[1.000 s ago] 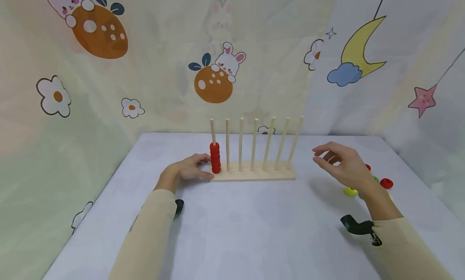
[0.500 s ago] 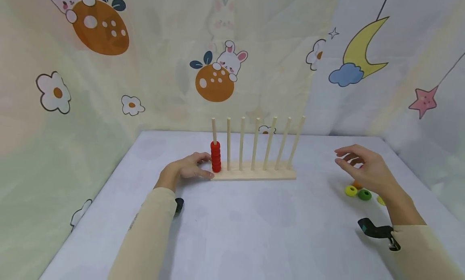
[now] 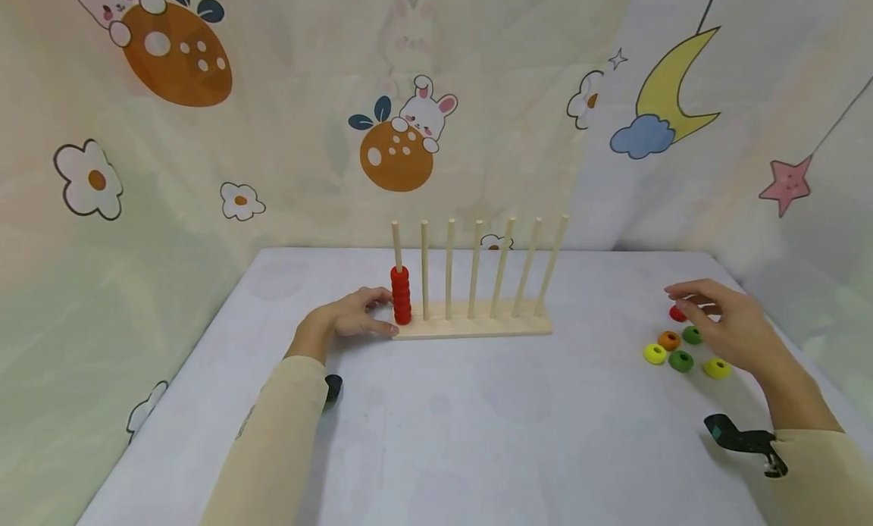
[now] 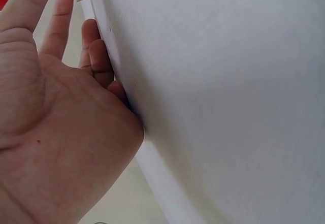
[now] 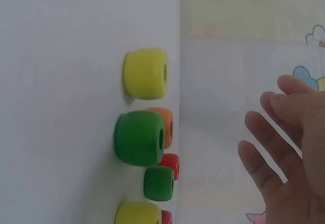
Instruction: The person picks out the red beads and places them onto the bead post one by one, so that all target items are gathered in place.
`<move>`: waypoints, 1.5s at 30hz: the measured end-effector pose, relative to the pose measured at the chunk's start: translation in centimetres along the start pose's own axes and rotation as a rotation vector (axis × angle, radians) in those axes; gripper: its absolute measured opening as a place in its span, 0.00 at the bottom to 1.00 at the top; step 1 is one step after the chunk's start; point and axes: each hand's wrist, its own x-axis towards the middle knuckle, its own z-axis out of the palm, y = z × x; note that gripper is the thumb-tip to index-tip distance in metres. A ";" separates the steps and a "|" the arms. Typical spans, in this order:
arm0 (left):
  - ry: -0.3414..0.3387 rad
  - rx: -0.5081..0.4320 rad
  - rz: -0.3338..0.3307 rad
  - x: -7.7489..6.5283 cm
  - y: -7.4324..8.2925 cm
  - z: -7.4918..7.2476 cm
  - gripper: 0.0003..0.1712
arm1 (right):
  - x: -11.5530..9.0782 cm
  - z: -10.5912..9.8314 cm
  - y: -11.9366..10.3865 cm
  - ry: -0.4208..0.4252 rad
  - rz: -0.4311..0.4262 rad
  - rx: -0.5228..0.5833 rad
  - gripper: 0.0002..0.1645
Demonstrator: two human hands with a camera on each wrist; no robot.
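Observation:
My left hand (image 3: 351,314) holds the left end of a wooden peg rack (image 3: 477,327), its thumb at the front corner and its fingers around the side. Red beads (image 3: 401,297) are stacked on the leftmost peg; the other pegs are bare. Over at the right, my right hand (image 3: 733,325) hovers above loose beads with relaxed, slightly bent fingers and nothing in them. A red bead (image 3: 677,314) shows just below its fingertips. In the right wrist view, a green bead (image 5: 139,138) and a yellow bead (image 5: 146,74) stand nearest the camera, apart from the hand.
Around the right hand lie an orange bead (image 3: 669,340), a second green bead (image 3: 692,335) and another yellow bead (image 3: 717,368). Another red bead (image 5: 167,217) is hidden by the hand in the head view. A patterned cloth backdrop (image 3: 300,117) rises behind the white table (image 3: 477,435).
My right hand has moved right and away from the rack, to above the loose beads, uncovering several of them. My left hand has stayed at the rack's end.

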 end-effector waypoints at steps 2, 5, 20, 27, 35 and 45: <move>0.001 0.000 0.004 0.0 -0.1 0.0 0.33 | -0.1 -0.3 0.6 0.005 0.015 -0.002 0.16; 0.003 -0.010 0.006 -0.1 -0.2 0.1 0.33 | -0.2 -0.8 1.3 0.010 0.030 -0.002 0.16; 0.004 -0.007 0.006 0.0 -0.4 0.4 0.34 | -2.0 -0.7 4.0 -0.001 0.125 -0.032 0.18; 0.007 -0.023 0.012 0.1 -0.2 0.4 0.34 | -2.5 -0.8 4.9 -0.061 0.173 -0.069 0.21; 0.007 -0.020 0.009 0.1 -0.2 0.2 0.33 | -2.9 -1.4 5.6 -0.172 0.233 -0.087 0.27; 0.002 -0.014 0.023 0.1 -0.3 0.0 0.33 | -2.8 -1.4 5.8 -0.243 0.298 -0.113 0.28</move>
